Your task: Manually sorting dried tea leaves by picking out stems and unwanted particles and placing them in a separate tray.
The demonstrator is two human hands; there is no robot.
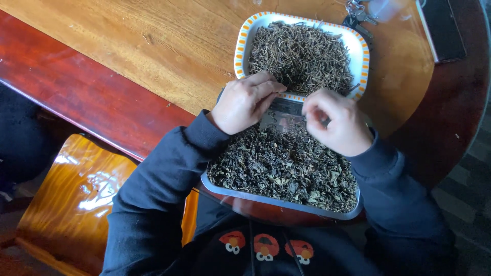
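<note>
Hands are working over a grey tray (pixel 225 188) of dried leaves (pixel 286 166) on the worktop (pixel 169 46): left hand (pixel 244 102) and right hand (pixel 336 122) are each pinching small leaf bits, grip together, beside an orange-rimmed tray (pixel 240 48) of stems (pixel 302 53).

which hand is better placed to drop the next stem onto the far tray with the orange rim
Left, probably. The left hand already touches the near rim of the orange-rimmed tray of stems, while the right hand sits further back over the grey tray of dried leaves.
</note>
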